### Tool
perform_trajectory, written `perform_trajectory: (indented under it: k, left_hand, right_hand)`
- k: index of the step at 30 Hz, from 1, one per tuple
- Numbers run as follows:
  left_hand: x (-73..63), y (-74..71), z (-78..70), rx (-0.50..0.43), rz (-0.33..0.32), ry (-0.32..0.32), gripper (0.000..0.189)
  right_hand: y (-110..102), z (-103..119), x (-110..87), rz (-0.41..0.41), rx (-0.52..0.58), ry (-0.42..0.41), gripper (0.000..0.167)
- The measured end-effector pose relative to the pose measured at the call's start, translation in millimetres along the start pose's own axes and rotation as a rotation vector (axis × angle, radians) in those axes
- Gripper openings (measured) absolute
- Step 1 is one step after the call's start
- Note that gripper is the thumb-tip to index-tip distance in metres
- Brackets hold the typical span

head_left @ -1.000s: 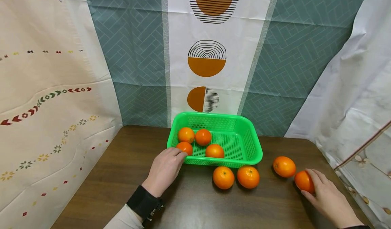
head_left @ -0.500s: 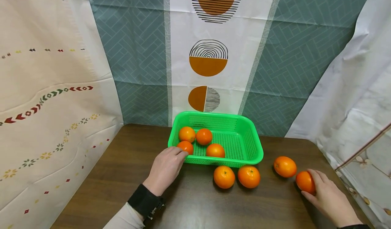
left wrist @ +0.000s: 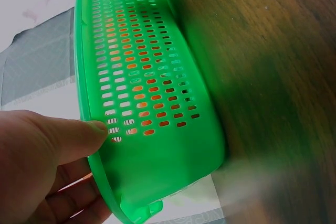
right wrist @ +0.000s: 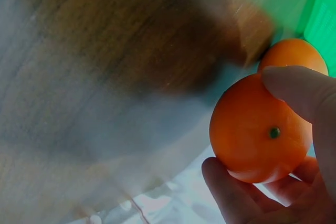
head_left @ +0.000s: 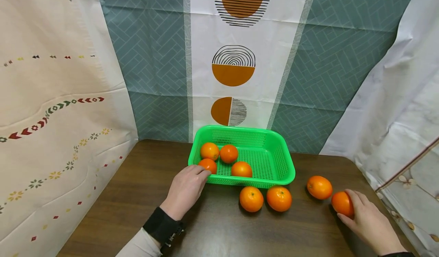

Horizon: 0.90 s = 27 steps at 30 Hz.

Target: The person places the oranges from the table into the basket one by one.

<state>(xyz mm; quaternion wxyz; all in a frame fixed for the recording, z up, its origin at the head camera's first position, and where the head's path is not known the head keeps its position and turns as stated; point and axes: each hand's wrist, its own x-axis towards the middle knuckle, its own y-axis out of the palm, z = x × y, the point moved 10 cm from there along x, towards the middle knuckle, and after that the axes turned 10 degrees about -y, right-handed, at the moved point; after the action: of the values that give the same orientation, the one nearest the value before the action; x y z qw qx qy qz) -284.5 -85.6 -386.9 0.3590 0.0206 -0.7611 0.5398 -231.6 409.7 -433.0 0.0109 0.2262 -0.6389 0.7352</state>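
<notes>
A green perforated plastic basket (head_left: 271,181) stands at the back middle of the table with several oranges (head_left: 228,154) in its left part. My left hand (head_left: 185,190) grips the basket's front rim near the left corner; in the left wrist view the thumb (left wrist: 86,135) lies on the outer side and the fingers curl over the rim. At the right, my right hand (head_left: 372,220) holds an orange (head_left: 342,204) on the table. The right wrist view has this orange (right wrist: 257,129) between thumb and fingers, its green stem spot showing.
Just left of the held orange lies another orange (head_left: 319,187). Two more, a left orange (head_left: 251,199) and a right orange (head_left: 279,198), sit in front of the basket. Patterned cloths (head_left: 154,58) hang behind and beside the brown wooden table (head_left: 219,234).
Both hands keep their places, the left on the basket rim and the right on the orange. Only a slight shift of the head view shows.
</notes>
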Motion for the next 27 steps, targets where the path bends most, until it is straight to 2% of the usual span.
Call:
perform_trajectory:
  k: [8, 15, 21, 27]
  left_hand:
    - [0.7, -0.7, -0.4, 0.001, 0.007, -0.005, 0.025]
    - [0.0, 0.0, 0.9, -0.002, 0.015, -0.015, 0.026]
    - [-0.3, -1.4, 0.2, -0.002, -0.003, -0.002, 0.024]
    - [-0.4, -1.9, 0.0, -0.003, -0.008, 0.002, 0.022]
  right_hand:
    - [-16.5, 5.7, 1.9, -0.063, 0.000, -0.014, 0.087]
    - [-30.9, 9.3, 11.8, -0.074, -0.011, -0.003, 0.088]
    - [-46.4, 20.7, 19.8, -0.148, -0.005, -0.065, 0.086]
    - [-59.5, 34.4, 33.9, -0.160, 0.007, -0.097, 0.088]
